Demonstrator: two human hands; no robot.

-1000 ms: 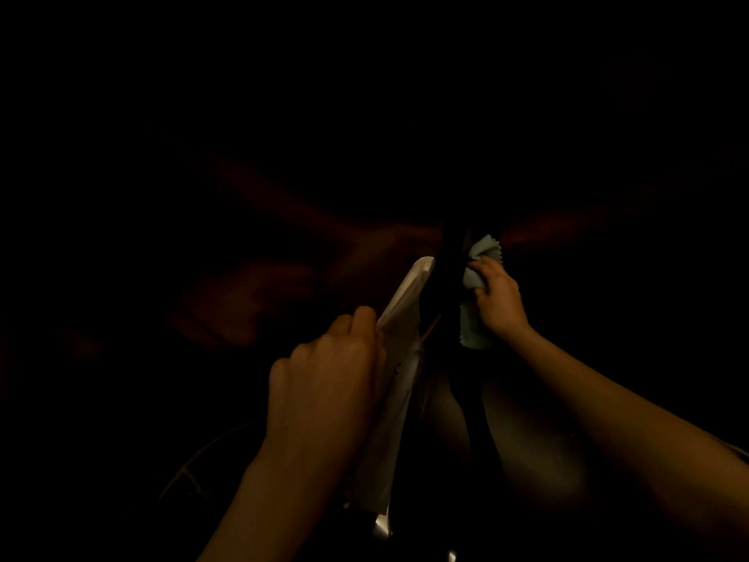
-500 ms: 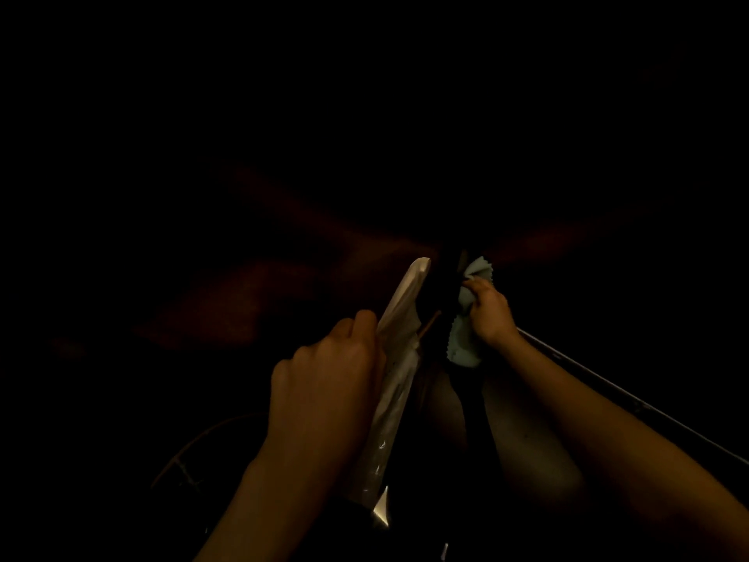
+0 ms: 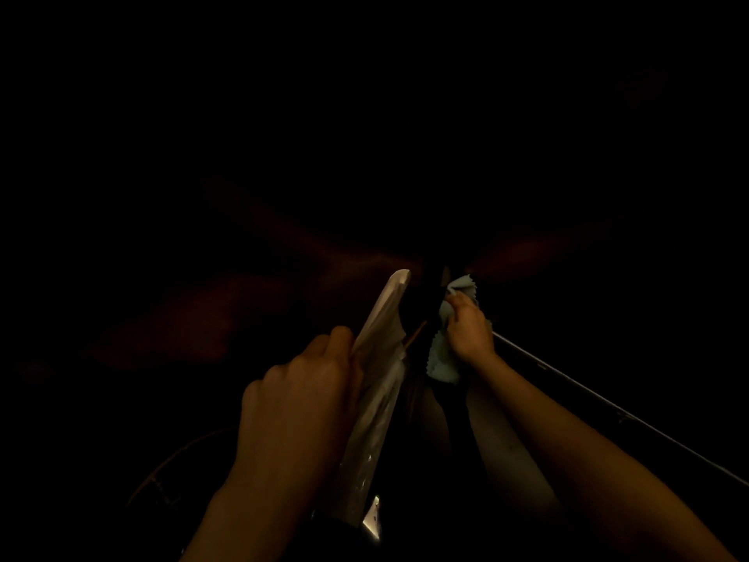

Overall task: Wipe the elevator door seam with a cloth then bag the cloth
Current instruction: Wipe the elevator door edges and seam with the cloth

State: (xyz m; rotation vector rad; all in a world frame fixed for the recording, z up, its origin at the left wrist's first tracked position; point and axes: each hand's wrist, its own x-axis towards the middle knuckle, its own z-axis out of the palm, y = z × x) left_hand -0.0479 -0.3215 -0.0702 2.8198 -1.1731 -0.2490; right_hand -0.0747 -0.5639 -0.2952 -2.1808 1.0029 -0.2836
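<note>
The scene is very dark. My right hand (image 3: pixel 469 330) grips a pale blue-green cloth (image 3: pixel 442 361) with a zigzag edge and presses it against a dark vertical door seam (image 3: pixel 433 296). Part of the cloth sticks out above the fingers, and the rest hangs below the hand. My left hand (image 3: pixel 298 403) is closed on a pale, flat, semi-clear bag (image 3: pixel 379 379), held edge-on and upright just left of the seam. A thin brown stick-like line (image 3: pixel 414 336) shows between the bag and the seam.
A thin bright metal edge (image 3: pixel 608 403) runs diagonally from my right hand to the lower right. A small shiny patch (image 3: pixel 373 517) shows below the bag. Faint reddish reflections spread across the dark door surface. Everything else is black.
My right hand has slid down the seam with the cloth. The bright metal edge at lower right has come into view. My left hand and the bag have stayed nearly in place.
</note>
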